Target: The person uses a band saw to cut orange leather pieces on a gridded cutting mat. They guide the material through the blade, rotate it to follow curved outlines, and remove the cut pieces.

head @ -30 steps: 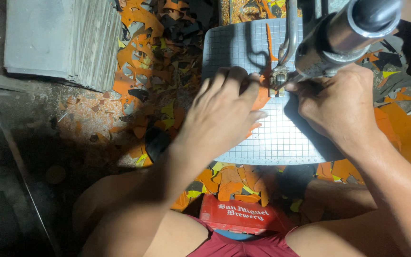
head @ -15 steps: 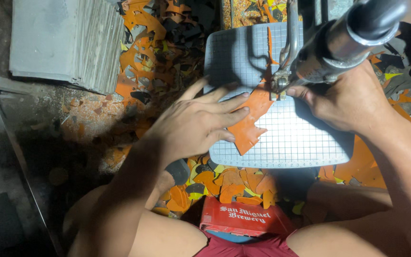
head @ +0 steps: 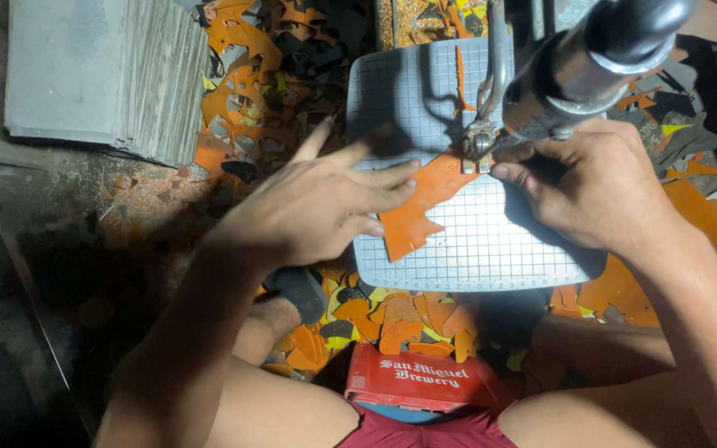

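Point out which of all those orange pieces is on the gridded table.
The large orange piece under the left hand's fingertips, beside the right hand; the other orange scraps litter the floor.

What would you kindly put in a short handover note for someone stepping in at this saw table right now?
Left hand: open, fingers flat on the left end of the flat, jagged orange sheet piece, pressing it onto the grey gridded saw table.
Right hand: fingertips by the piece's right end, next to the thin saw blade, under the metal machine arm.
Done: the piece already has irregular cut edges; orange and black offcuts litter the floor.
Left: the piece sits at the blade, so the cut looks unfinished. A stack of grey sheets lies to the far left.
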